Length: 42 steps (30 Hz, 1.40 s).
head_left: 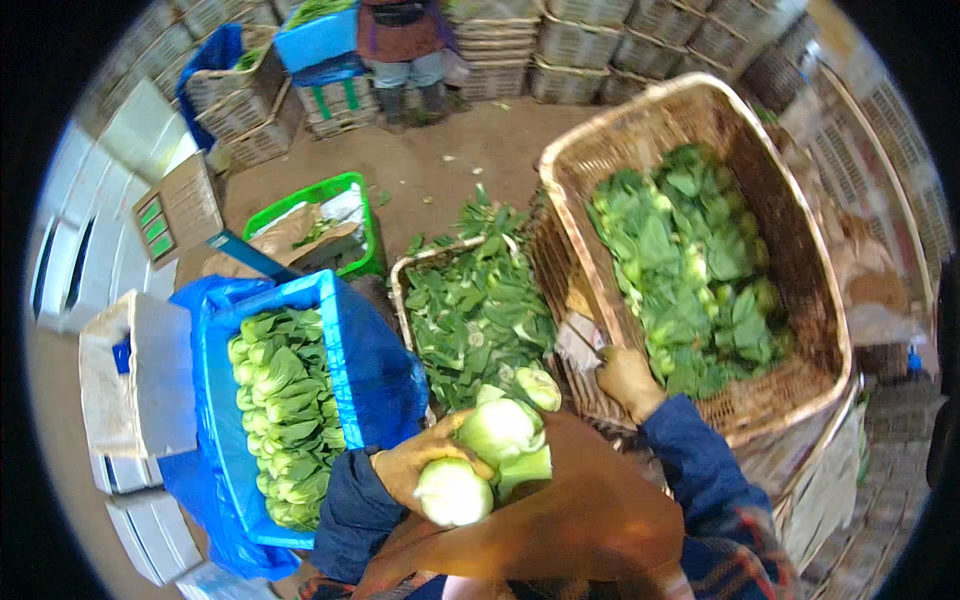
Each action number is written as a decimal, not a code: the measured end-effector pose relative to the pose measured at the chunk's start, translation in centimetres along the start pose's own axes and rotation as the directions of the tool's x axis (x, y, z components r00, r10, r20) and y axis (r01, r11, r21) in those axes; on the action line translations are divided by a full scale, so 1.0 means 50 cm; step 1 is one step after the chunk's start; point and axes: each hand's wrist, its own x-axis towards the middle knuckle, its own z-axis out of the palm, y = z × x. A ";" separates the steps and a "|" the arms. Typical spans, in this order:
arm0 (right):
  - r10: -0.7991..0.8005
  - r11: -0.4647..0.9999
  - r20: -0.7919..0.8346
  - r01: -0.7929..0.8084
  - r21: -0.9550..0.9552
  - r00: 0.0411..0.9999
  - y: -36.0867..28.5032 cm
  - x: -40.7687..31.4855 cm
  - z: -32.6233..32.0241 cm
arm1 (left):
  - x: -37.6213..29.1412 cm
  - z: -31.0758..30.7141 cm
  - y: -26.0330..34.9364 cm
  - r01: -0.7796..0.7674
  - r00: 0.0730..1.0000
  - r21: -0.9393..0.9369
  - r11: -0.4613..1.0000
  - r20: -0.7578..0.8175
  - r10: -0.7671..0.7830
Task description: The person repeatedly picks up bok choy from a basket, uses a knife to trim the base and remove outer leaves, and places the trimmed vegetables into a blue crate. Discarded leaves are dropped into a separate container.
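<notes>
My left hand (pixel 431 461) holds several heads of bok choy (pixel 502 431), their pale cut bases turned up, above my apron. My right hand (pixel 631 381) is closed on the handle of a knife (pixel 583 330), whose blade points up and left beside the large basket. In that brown plastic basket (pixel 559 217) lie leafy bok choy (pixel 682 262). A lower crate (pixel 400 292) between my hands is heaped with loose green leaves (pixel 476 315). Left of it, rows of trimmed bok choy (pixel 285 412) fill a light blue crate (pixel 217 450).
A green crate (pixel 371 225) with brown paper stands beyond the leaves. White foam boxes (pixel 157 375) line the left side. Across the brown floor (pixel 465 157) a person (pixel 405 52) stands before stacked plastic crates (pixel 574 52). Blue plastic sheeting (pixel 382 375) hangs around the blue crate.
</notes>
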 end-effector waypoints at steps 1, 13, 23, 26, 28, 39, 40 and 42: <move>0.031 0.991 -0.177 -0.008 0.133 0.984 -0.001 -0.001 0.009 | -0.001 -0.005 0.017 -0.125 0.989 0.257 0.958 0.103 0.102; -0.456 0.092 -0.348 0.432 0.897 0.819 -0.229 0.047 -0.124 | 0.129 -0.010 0.225 -0.316 0.800 0.934 0.169 0.166 0.576; -0.248 0.401 -0.201 0.289 0.869 0.948 -0.121 0.115 -0.132 | -0.004 -0.075 0.196 -0.142 0.947 0.909 0.391 0.010 0.320; -0.457 0.471 -0.191 0.418 0.777 0.869 -0.202 0.091 -0.147 | 0.094 -0.048 0.150 -0.113 0.955 0.919 0.378 -0.004 0.295; -0.500 0.422 -0.197 0.436 0.795 0.844 -0.240 0.076 -0.150 | 0.122 -0.037 0.124 -0.151 0.883 0.917 0.370 -0.043 0.467; -0.274 0.528 -0.054 0.197 0.826 0.960 -0.113 0.146 -0.140 | 0.004 -0.041 0.059 -0.254 0.910 0.790 0.558 -0.001 0.416; -0.110 0.711 -0.167 0.195 0.675 0.980 -0.113 0.158 -0.133 | 0.001 -0.049 0.058 -0.301 0.878 0.768 0.566 -0.008 0.478; -0.246 0.886 -0.307 0.342 0.313 0.919 -0.111 0.160 -0.128 | -0.007 -0.069 0.055 -0.288 0.865 0.753 0.592 -0.061 0.498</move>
